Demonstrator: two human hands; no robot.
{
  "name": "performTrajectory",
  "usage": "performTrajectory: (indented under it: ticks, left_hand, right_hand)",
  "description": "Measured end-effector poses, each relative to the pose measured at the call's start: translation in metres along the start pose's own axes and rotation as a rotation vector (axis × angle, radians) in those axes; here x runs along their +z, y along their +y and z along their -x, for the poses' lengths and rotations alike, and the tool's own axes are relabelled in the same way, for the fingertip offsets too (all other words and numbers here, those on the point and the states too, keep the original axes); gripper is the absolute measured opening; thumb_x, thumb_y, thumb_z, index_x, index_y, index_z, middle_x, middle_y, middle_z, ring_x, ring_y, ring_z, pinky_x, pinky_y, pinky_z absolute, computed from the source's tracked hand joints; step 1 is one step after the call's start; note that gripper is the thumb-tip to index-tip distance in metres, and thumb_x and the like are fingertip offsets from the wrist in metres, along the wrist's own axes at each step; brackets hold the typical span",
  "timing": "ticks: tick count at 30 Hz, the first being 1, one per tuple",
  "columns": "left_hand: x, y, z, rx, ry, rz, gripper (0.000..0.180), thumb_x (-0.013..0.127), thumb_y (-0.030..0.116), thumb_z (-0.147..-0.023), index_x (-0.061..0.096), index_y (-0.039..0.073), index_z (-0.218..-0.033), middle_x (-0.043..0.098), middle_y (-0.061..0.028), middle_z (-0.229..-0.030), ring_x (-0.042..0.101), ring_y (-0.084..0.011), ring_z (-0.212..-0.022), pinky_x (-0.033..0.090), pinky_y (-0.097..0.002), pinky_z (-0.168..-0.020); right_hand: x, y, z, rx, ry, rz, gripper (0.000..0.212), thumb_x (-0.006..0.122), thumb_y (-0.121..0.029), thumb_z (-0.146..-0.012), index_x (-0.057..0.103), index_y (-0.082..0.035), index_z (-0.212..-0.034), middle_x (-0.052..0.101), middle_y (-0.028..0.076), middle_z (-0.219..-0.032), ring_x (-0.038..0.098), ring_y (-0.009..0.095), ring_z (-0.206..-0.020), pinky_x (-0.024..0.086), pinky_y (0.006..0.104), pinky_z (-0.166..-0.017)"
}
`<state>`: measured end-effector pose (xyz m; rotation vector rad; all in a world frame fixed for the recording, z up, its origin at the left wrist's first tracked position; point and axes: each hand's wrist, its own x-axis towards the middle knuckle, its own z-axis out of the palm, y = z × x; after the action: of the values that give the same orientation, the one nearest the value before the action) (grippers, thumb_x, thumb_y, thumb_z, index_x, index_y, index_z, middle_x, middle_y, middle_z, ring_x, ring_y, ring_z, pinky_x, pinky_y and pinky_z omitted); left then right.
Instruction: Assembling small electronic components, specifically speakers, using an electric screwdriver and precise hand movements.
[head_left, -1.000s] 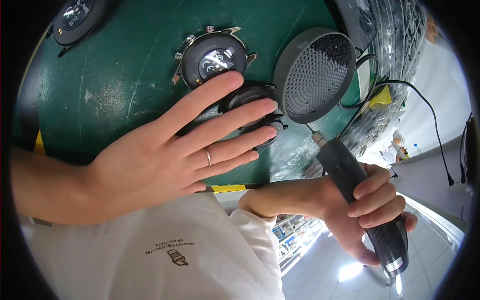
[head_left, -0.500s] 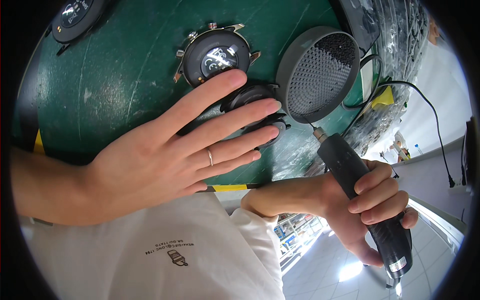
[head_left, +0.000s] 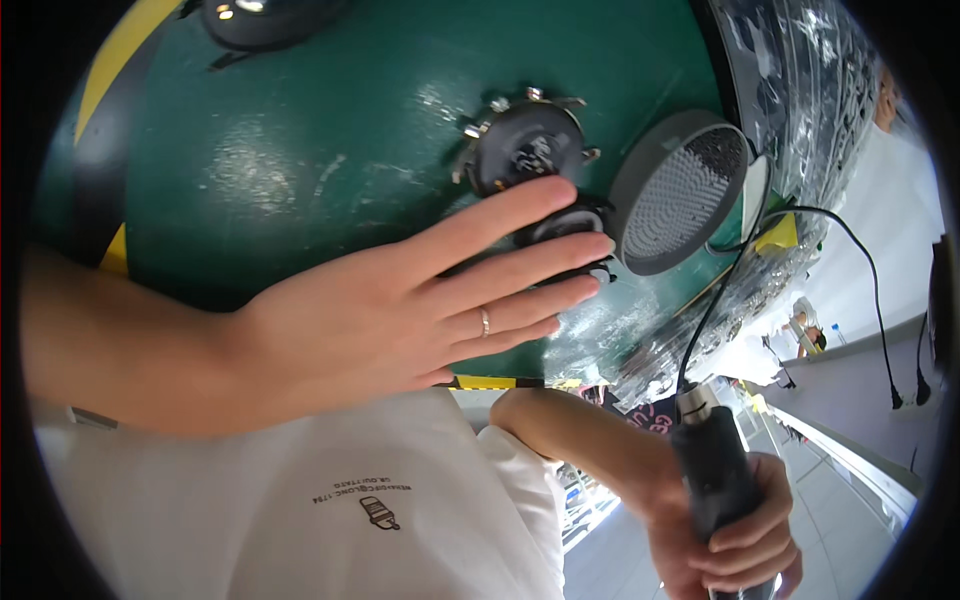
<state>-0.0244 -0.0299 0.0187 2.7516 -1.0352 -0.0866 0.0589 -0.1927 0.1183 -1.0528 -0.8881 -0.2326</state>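
My left hand lies palm down with its fingers spread. Its fingertips lie over black round watch parts, which they partly hide. Just beyond the fingers is a round watch case, back side up, with metal lugs and side buttons. In my right hand is a black electric screwdriver, gripped around its body, tip pointing up, off the table's near right edge. Whether a screw sits on its tip cannot be made out. A grey round tray with a dimpled floor and small black screws stands right of my left fingertips.
Another black watch lies at the far left of the green table. Clear plastic bags are heaped along the right side. A black cable runs past them. Yellow-black tape marks the near edge.
The screwdriver in my right hand has moved from beside the tray down toward me, away from it. The view has shifted, so the table things appear farther right and lower. My left fingers remain over the watch parts.
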Motion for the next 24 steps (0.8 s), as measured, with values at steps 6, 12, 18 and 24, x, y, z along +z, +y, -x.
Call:
performTrajectory:
  ticks: [6,12,18,24]
  left_hand:
    - [0.017,0.014,0.009,-0.030,0.082,0.010,0.072,0.052,0.051,-0.090,0.046,0.018,-0.153,0.026,-0.0013,-0.168,0.020,-0.0266,-0.156,0.017,-0.0557,-0.129]
    - [0.013,0.015,0.015,-0.059,0.077,0.028,0.062,0.052,0.038,-0.093,0.050,0.016,-0.150,0.028,0.0006,-0.167,0.020,-0.0264,-0.156,0.016,-0.0540,-0.130]
    - [0.015,0.014,0.013,-0.044,0.083,0.062,0.061,0.052,0.035,-0.093,0.049,0.018,-0.151,0.029,0.0022,-0.167,0.020,-0.0265,-0.156,0.016,-0.0541,-0.130]
    - [0.071,0.052,0.000,-0.016,0.611,1.731,0.068,0.040,0.041,-0.101,0.023,0.018,-0.163,0.022,0.0015,-0.170,0.013,-0.0281,-0.157,0.001,-0.0598,-0.129]
  right_hand:
    - [0.026,0.031,0.020,0.098,-0.120,-0.033,0.017,0.059,-0.021,-0.100,0.048,-0.012,-0.089,0.045,-0.007,-0.059,0.046,0.006,-0.048,0.046,0.0235,-0.050]
    - [0.030,0.031,0.020,0.255,-0.179,-0.031,0.016,0.058,-0.023,-0.097,0.052,-0.008,-0.096,0.048,-0.005,-0.061,0.048,0.008,-0.049,0.044,0.0255,-0.053]
    - [0.031,0.029,0.018,0.307,-0.176,0.007,0.008,0.058,-0.009,-0.098,0.052,-0.006,-0.103,0.046,-0.004,-0.062,0.047,0.010,-0.048,0.046,0.0269,-0.050]
    - [0.030,0.027,0.018,0.366,-0.221,0.018,0.013,0.058,-0.007,-0.098,0.054,-0.004,-0.110,0.047,-0.003,-0.063,0.047,0.011,-0.049,0.048,0.0280,-0.052]
